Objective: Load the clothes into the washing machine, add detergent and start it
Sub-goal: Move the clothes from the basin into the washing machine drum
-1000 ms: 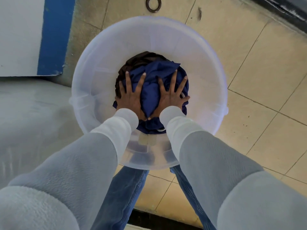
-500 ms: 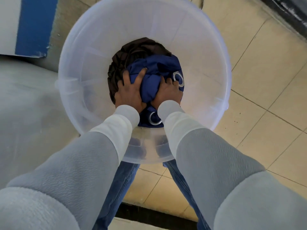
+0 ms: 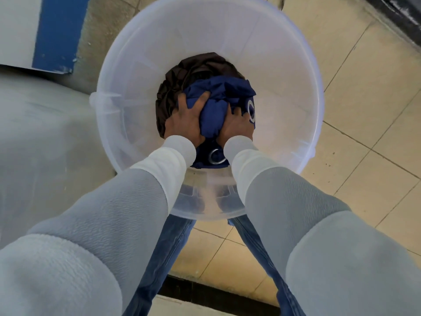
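Both hands are down inside the translucent white bucket (image 3: 284,87), centre of frame. The left hand (image 3: 185,120) grips the blue cloth (image 3: 218,103), fingers dug into the bunched fabric and touching the brown cloth (image 3: 182,78) at its upper-left edge. The right hand (image 3: 237,126) also grips the blue cloth, fingers curled tight into it. Blue sits on top of brown at the bucket bottom. Two metal eyelets show on the blue cloth: one (image 3: 216,156) between the wrists, one (image 3: 251,112) at its right edge. Bucket stands on the tiled floor (image 3: 364,110). Blue-and-white panel (image 3: 59,30) at upper left.
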A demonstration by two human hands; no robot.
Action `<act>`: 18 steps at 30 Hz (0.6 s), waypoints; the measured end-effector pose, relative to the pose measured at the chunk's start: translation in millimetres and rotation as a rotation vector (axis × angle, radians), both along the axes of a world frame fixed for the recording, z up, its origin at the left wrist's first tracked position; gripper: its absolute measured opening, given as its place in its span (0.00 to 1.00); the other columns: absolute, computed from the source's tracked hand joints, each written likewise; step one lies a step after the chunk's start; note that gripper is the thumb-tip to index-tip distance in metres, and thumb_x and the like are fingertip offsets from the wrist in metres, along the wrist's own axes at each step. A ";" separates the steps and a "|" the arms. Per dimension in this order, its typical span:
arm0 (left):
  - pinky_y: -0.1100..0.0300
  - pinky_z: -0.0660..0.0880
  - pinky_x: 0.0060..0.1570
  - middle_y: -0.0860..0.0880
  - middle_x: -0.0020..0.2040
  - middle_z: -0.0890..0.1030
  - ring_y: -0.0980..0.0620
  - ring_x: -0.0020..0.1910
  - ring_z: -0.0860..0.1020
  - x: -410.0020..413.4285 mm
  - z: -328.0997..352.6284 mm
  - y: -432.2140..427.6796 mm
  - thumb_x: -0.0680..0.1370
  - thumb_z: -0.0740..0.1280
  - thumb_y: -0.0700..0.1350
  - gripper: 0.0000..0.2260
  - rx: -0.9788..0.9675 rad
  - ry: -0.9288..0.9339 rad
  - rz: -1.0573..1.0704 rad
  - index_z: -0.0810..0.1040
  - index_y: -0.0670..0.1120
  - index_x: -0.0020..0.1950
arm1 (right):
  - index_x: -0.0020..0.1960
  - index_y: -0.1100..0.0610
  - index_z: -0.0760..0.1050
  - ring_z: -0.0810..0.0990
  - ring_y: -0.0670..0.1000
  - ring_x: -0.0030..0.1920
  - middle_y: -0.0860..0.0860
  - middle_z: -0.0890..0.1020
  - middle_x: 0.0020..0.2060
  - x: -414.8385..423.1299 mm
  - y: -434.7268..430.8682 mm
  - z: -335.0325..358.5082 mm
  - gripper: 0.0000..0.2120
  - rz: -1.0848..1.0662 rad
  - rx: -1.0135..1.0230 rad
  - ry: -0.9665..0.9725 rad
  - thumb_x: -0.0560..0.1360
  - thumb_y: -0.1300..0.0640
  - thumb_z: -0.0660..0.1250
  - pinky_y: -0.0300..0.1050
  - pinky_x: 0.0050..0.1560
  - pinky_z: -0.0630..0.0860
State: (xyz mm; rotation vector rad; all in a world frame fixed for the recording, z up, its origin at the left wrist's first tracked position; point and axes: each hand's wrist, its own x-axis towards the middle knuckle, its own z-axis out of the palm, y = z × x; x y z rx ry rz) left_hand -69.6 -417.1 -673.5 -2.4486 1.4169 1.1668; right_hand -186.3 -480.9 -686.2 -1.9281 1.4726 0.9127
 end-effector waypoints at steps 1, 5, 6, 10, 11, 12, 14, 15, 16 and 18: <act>0.46 0.77 0.53 0.42 0.73 0.59 0.36 0.55 0.76 -1.2 9.4 0.4 0.72 0.71 0.53 0.39 -0.004 0.006 0.019 0.52 0.62 0.76 | 0.75 0.52 0.54 0.64 0.61 0.69 0.56 0.66 0.70 -0.7 -0.3 8.6 0.36 0.002 -0.007 -0.014 0.73 0.52 0.68 0.54 0.60 0.72; 0.47 0.75 0.51 0.42 0.69 0.63 0.35 0.52 0.76 0.4 67.9 3.7 0.71 0.71 0.51 0.38 -0.009 0.038 0.089 0.55 0.61 0.76 | 0.75 0.51 0.54 0.65 0.61 0.68 0.55 0.67 0.68 -0.7 2.2 63.6 0.38 0.007 -0.028 -0.047 0.71 0.53 0.70 0.55 0.59 0.72; 0.48 0.74 0.52 0.43 0.69 0.63 0.36 0.52 0.76 1.5 87.8 4.6 0.71 0.71 0.51 0.37 -0.018 0.043 0.106 0.56 0.61 0.76 | 0.75 0.51 0.54 0.66 0.61 0.67 0.55 0.67 0.68 0.5 1.6 83.2 0.38 0.021 -0.040 -0.052 0.71 0.53 0.69 0.55 0.59 0.72; 0.50 0.73 0.53 0.44 0.69 0.64 0.36 0.54 0.76 4.5 171.9 8.4 0.72 0.70 0.53 0.36 -0.045 0.052 0.188 0.56 0.61 0.76 | 0.74 0.50 0.55 0.65 0.60 0.66 0.54 0.67 0.67 8.9 -1.4 168.8 0.36 0.061 -0.070 -0.068 0.71 0.53 0.69 0.55 0.56 0.72; 0.50 0.73 0.55 0.44 0.69 0.64 0.36 0.55 0.76 4.9 196.9 10.5 0.72 0.70 0.54 0.36 -0.059 0.055 0.215 0.56 0.61 0.76 | 0.74 0.50 0.55 0.65 0.60 0.66 0.54 0.67 0.67 9.9 -0.8 194.8 0.36 0.070 -0.079 -0.072 0.71 0.54 0.69 0.55 0.56 0.72; 0.50 0.72 0.56 0.45 0.69 0.64 0.37 0.56 0.75 6.2 221.4 10.2 0.72 0.70 0.55 0.35 -0.071 0.055 0.237 0.56 0.61 0.75 | 0.74 0.50 0.55 0.65 0.60 0.66 0.54 0.67 0.67 11.0 -1.0 219.0 0.36 0.073 -0.092 -0.079 0.71 0.54 0.69 0.55 0.56 0.72; 0.49 0.72 0.58 0.46 0.69 0.64 0.37 0.58 0.75 8.8 269.3 8.5 0.72 0.70 0.56 0.35 -0.073 0.062 0.252 0.56 0.61 0.75 | 0.74 0.50 0.54 0.64 0.61 0.67 0.54 0.66 0.68 13.2 -2.9 266.1 0.39 0.068 -0.092 -0.091 0.70 0.52 0.71 0.55 0.57 0.71; 0.48 0.72 0.59 0.46 0.70 0.64 0.38 0.59 0.74 9.5 295.7 8.9 0.72 0.70 0.57 0.36 -0.070 0.067 0.244 0.56 0.61 0.75 | 0.75 0.50 0.52 0.64 0.61 0.68 0.54 0.65 0.70 13.9 -3.4 290.4 0.42 0.067 -0.085 -0.092 0.69 0.50 0.72 0.55 0.58 0.71; 0.48 0.72 0.59 0.46 0.70 0.63 0.38 0.60 0.74 10.3 323.7 9.4 0.72 0.70 0.57 0.36 -0.074 0.061 0.240 0.55 0.61 0.75 | 0.76 0.50 0.52 0.63 0.61 0.69 0.53 0.65 0.70 14.7 -3.6 315.9 0.44 0.071 -0.089 -0.096 0.68 0.48 0.73 0.55 0.59 0.70; 0.48 0.71 0.59 0.46 0.70 0.63 0.38 0.61 0.73 11.4 371.3 10.3 0.72 0.70 0.56 0.37 -0.078 0.057 0.246 0.54 0.61 0.76 | 0.76 0.49 0.52 0.64 0.60 0.69 0.53 0.65 0.71 16.2 -2.9 359.9 0.45 0.081 -0.115 -0.108 0.67 0.46 0.74 0.54 0.60 0.71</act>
